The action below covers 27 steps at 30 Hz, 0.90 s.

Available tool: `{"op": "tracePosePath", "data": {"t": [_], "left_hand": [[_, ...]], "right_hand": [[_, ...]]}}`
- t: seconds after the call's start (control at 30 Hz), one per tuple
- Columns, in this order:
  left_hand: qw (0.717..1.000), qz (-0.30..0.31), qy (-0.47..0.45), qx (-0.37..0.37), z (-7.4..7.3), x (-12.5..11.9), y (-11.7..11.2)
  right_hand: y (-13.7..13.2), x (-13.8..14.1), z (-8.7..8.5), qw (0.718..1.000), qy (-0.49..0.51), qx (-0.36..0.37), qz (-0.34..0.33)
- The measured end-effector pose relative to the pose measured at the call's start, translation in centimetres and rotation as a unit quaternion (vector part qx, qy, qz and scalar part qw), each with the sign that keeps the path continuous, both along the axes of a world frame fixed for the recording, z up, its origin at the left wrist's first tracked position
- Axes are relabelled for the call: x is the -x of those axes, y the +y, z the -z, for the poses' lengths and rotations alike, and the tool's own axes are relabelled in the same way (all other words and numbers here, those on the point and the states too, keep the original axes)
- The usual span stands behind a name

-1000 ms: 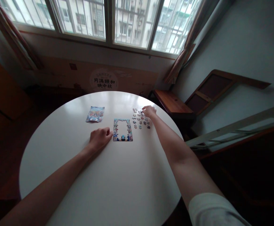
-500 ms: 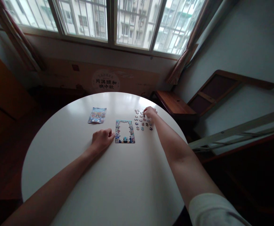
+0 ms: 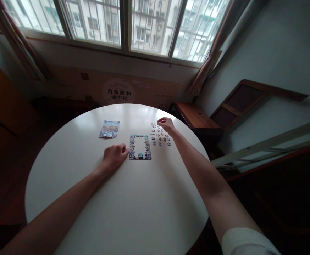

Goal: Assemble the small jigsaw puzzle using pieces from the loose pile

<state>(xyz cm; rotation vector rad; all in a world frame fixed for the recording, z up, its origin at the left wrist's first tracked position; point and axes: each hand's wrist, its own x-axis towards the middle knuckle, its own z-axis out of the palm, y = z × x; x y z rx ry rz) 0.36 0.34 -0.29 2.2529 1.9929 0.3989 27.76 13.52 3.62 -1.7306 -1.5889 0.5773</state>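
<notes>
A jigsaw puzzle frame [image 3: 147, 153] lies flat on the white round table [image 3: 112, 202], its border put together and most of its middle bare. My left hand [image 3: 115, 154] rests on the table with fingers curled and nothing in them, its thumb side close to the frame's left edge. At the back right, my right hand [image 3: 166, 124] is held over the far end of the loose jigsaw pieces [image 3: 158, 134]. Its fingertips are pinched on what looks like a jigsaw piece, mostly hidden by the fingers. The loose pieces lie in rough rows right of the frame.
A colourful printed packet [image 3: 109, 129] lies at the back left of the table. Beyond the table's far right edge stands a wooden bench [image 3: 196, 116], with a dark wooden chair back [image 3: 240, 101] near the wall. A barred window [image 3: 152, 28] is behind.
My right hand has moved slightly left and away from me, lifting off the loose pieces. My left hand stays beside the frame. The whole view has shifted a little.
</notes>
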Motion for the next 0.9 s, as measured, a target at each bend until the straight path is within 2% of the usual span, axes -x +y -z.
{"op": "tracePosePath", "data": {"t": [0.1,0.2,0.33,0.4,0.53,0.67,0.9], "left_hand": [[0.998,-0.006,-0.064,-0.019,0.3,0.3,0.3],[0.986,0.014,-0.154,-0.056,0.5,0.4,0.4],[0.966,0.046,-0.229,-0.112,0.6,0.0,0.1],[0.956,0.053,-0.258,-0.126,0.7,-0.4,-0.2],[0.937,0.099,-0.311,-0.120,0.9,-1.0,-0.6],[0.909,0.162,-0.376,-0.074,1.3,-1.2,-0.5],[0.880,0.187,-0.435,-0.040,1.3,-1.1,-0.3]], "right_hand": [[-2.7,1.8,-0.1,0.988,0.132,0.018,-0.073],[-5.7,3.4,0.5,0.959,0.242,0.044,-0.144],[-9.1,4.9,2.0,0.903,0.384,0.068,-0.177],[-10.3,5.4,2.7,0.885,0.420,0.077,-0.184],[-11.6,5.7,3.8,0.891,0.405,0.071,-0.190],[-11.9,5.5,4.2,0.909,0.361,0.038,-0.206],[-12.8,6.3,4.3,0.909,0.335,0.066,-0.241]]}}
